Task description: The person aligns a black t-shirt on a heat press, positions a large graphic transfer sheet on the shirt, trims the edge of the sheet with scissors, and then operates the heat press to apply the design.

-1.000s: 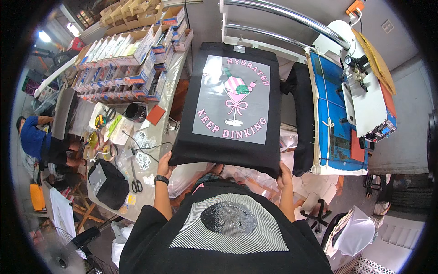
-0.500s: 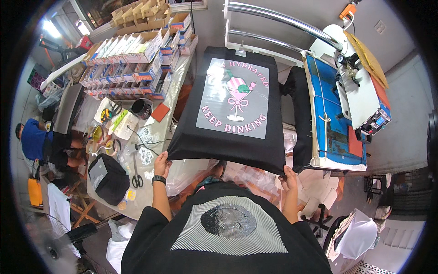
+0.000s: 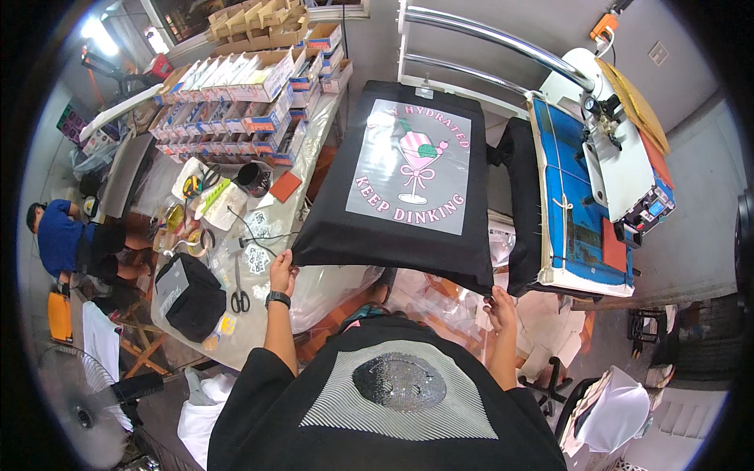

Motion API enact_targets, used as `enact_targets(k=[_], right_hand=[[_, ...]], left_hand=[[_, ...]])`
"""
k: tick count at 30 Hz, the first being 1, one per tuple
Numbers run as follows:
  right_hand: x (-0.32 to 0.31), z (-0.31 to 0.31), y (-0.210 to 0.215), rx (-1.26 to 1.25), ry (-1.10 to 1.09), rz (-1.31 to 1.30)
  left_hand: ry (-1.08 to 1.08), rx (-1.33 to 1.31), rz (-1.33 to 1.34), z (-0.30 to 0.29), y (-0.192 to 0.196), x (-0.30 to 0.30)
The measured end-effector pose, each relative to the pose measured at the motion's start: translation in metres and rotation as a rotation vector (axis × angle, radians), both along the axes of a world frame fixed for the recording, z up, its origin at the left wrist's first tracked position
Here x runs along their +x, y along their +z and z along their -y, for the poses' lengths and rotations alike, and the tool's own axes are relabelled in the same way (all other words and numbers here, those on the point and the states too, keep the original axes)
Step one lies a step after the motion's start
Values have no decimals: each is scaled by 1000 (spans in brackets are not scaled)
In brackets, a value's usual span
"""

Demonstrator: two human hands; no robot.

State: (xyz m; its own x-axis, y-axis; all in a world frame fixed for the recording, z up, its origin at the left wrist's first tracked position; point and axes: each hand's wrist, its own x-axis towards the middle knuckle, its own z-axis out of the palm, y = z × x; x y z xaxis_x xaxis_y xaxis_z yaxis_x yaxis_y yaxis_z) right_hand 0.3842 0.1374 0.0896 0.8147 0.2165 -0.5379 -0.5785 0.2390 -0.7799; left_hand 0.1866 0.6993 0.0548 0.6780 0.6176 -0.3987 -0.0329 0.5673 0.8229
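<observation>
A black shirt (image 3: 393, 251) is stretched over a flat platen in front of me. On it lies a clear film sheet (image 3: 365, 188) with a pink cocktail-glass picture and curved pink lettering. My left hand (image 3: 283, 275), a dark watch on its wrist, pinches the near left corner of the shirt's hem. At the near right corner, my right hand (image 3: 500, 309) grips the hem between thumb and fingers. Between both hands the hem hangs in a shallow curve. To the right, a heat press (image 3: 620, 157) stands over a second platen with a blue top and bunched black fabric beside it.
On the left table are stacked cartons (image 3: 228, 110), scissors (image 3: 239, 294), a dark mug (image 3: 254, 179), a red pad (image 3: 285, 187) and a folded black cloth item (image 3: 188, 298). A person in blue (image 3: 59, 235) sits far left. A fan (image 3: 82, 416) stands lower left.
The whole view has shifted slightly, moving the surroundings a little to the right. Both hands keep hold of the hem corners; the left corner sits slightly higher in view.
</observation>
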Motion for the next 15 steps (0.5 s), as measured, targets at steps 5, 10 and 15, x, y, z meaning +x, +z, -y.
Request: enact_targets(k=[5, 10, 15], right_hand=[[4, 14, -14, -97, 28, 28], [24, -2, -25, -895, 221, 414], [83, -55, 13, -958, 48, 644]], left_hand=[[-16, 19, -23, -1, -4, 6], [-136, 404, -452, -14, -10, 25], [-187, 532, -396, -31, 17, 90]])
